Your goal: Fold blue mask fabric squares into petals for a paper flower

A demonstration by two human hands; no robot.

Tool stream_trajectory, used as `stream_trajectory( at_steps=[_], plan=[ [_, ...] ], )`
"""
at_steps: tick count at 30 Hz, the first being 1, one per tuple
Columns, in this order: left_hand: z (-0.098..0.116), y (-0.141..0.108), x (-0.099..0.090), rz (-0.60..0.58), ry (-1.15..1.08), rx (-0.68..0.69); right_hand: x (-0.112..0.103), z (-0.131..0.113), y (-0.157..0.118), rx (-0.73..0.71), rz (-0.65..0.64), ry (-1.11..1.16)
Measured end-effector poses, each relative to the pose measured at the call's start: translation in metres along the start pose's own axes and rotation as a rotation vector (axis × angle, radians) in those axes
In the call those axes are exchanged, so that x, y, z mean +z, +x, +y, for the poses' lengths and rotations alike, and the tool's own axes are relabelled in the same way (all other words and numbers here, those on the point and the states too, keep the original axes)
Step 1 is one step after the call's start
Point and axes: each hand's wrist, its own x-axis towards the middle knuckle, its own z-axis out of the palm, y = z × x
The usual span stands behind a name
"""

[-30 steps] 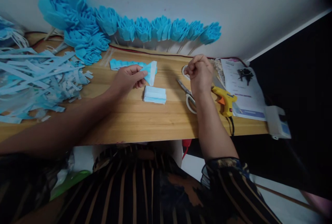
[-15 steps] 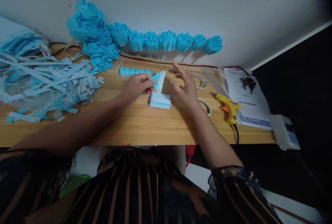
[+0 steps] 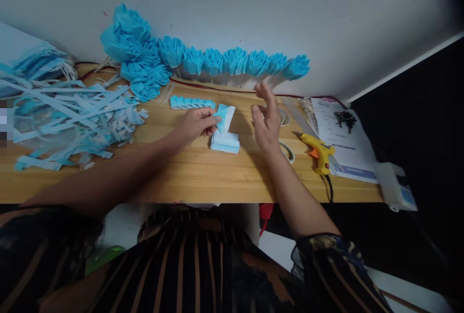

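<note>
My left hand (image 3: 198, 123) pinches a folded blue-and-white sheet (image 3: 226, 119) between thumb and fingers, one corner turned over into a triangle. Just below it a small stack of pale blue-and-white sheets (image 3: 225, 143) lies on the table. Behind my left hand rests a row of folded blue pieces (image 3: 192, 103). My right hand (image 3: 267, 122) is raised to the right of the sheet, apart from it, fingers spread and bent, with nothing in it. A ring of tape (image 3: 289, 152) and a coil of pale cord (image 3: 284, 117) lie partly behind that hand.
Blue flowers on sticks (image 3: 235, 61) lean along the wall. Cut blue and white strips (image 3: 72, 120) heap at the left, with stacked masks (image 3: 39, 59) behind. At the right are a yellow glue gun (image 3: 319, 151), a printed sheet (image 3: 348, 153), keys (image 3: 345, 119) and a white box (image 3: 395, 187).
My right hand has moved away to the right and its fingers have lifted and bent. The sheet in my left hand now shows an upper corner beside the fold.
</note>
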Motion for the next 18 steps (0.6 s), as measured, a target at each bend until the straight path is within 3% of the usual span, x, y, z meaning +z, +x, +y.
stream_trajectory(
  at_steps=[3,9,14,18],
  plan=[
    [-0.002,0.001,-0.001,-0.006,-0.004,0.006,-0.001,0.000,0.000,0.011,-0.015,-0.022],
    [-0.006,0.002,-0.005,-0.042,-0.039,0.006,-0.001,-0.010,-0.002,-0.098,-0.151,-0.112],
    [0.001,-0.001,-0.004,-0.061,0.009,-0.006,0.001,-0.013,-0.004,-0.227,-0.230,-0.115],
    [0.006,-0.002,-0.003,-0.125,0.054,-0.029,0.003,-0.012,-0.004,-0.250,-0.312,-0.095]
  ],
)
